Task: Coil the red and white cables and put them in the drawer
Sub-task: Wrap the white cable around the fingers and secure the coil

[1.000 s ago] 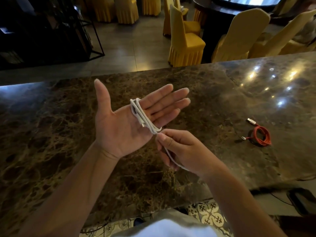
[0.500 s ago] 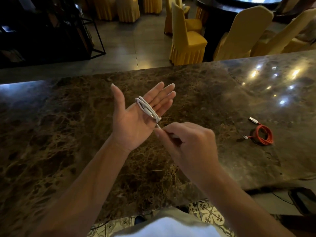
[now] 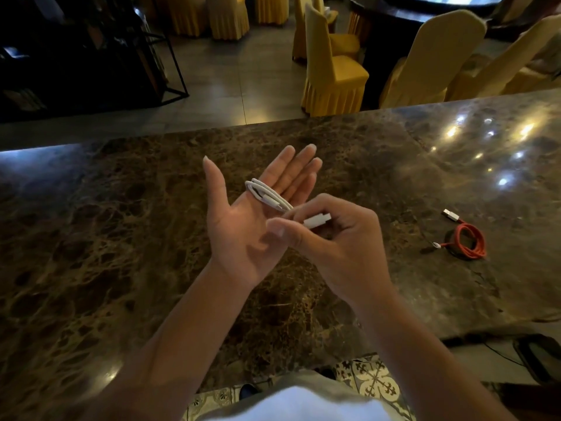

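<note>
Around the flat left hand, white cable; right hand pinches its plug.

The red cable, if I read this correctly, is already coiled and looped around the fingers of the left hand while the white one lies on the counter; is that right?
Not quite: the colours are swapped. In the head view the white cable is looped around the left hand, and the red cable lies coiled on the counter.

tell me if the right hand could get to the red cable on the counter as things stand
Probably yes, but not at once. The red cable lies in the open on the counter to the right, nothing around it. The right hand is nearest, yet its grip is busy pinching the white cable plug.
</note>
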